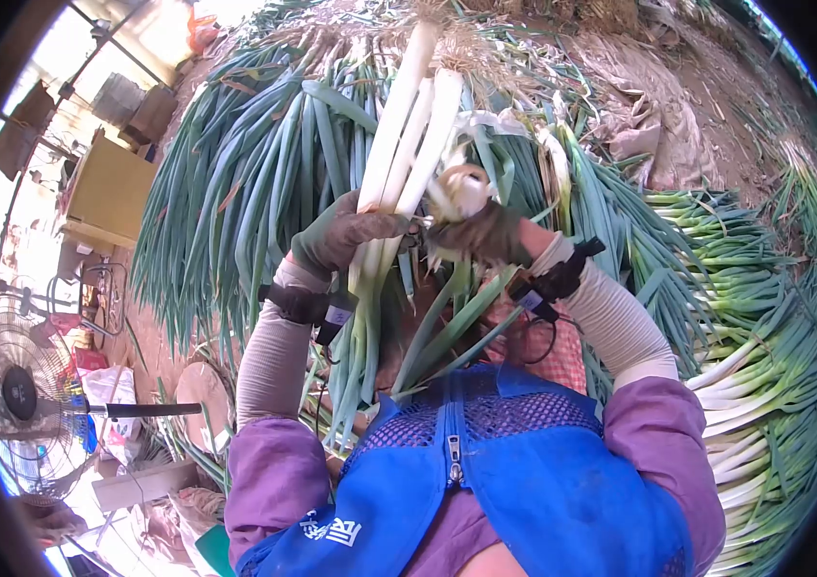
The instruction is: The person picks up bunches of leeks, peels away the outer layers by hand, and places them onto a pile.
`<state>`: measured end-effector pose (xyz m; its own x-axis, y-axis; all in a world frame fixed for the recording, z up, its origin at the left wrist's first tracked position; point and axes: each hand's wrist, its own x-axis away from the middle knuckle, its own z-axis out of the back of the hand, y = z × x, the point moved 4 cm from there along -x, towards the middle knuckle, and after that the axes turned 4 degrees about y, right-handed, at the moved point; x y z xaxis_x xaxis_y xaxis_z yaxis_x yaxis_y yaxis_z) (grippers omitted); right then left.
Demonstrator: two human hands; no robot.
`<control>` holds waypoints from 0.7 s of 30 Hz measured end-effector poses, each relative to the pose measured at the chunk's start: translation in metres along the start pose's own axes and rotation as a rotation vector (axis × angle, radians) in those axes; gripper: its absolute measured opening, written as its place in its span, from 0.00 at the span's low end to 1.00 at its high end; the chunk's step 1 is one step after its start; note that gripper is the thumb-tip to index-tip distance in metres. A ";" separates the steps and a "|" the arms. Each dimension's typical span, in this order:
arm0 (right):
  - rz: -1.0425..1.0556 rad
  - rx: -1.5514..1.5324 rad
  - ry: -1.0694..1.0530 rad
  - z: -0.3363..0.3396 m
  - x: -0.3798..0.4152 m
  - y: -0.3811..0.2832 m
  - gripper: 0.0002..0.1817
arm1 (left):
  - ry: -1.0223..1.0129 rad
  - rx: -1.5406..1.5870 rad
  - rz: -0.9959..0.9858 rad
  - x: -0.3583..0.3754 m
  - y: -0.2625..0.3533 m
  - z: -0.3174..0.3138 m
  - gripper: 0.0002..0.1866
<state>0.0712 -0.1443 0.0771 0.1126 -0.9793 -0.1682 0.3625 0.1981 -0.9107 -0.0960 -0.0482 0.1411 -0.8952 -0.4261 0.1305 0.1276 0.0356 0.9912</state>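
My left hand (pixel 339 234), in a dark glove, is closed round a small bunch of large green onions (pixel 397 144). Their white stalks point away from me with the roots at the far end, and the green leaves hang down toward my lap. Close beside the stalks, my gloved right hand (pixel 482 237) is closed on a pale roll of tape (pixel 462 190), blurred by motion, with a tan ring showing at its top. Some loose leaves (pixel 442 346) lie across my lap below the hands.
A wide heap of green onions (pixel 235 192) lies in front of me. More onions (pixel 755 385) are stacked along the right. Crumpled sacking (pixel 644 125) covers ground at the back right. On the left are a standing fan (pixel 19 392), a yellowish cabinet (pixel 109 190) and a round stool (pixel 205 404).
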 end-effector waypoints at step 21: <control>-1.454 1.199 0.513 0.192 0.519 0.094 0.31 | 0.067 -0.063 0.122 -0.021 -0.065 0.025 0.28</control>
<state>0.3417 -0.6259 -0.0237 -0.9599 -0.2703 0.0745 0.2801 -0.9359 0.2135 -0.0956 -0.0192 0.0744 -0.8414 -0.4812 0.2458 0.2621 0.0344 0.9644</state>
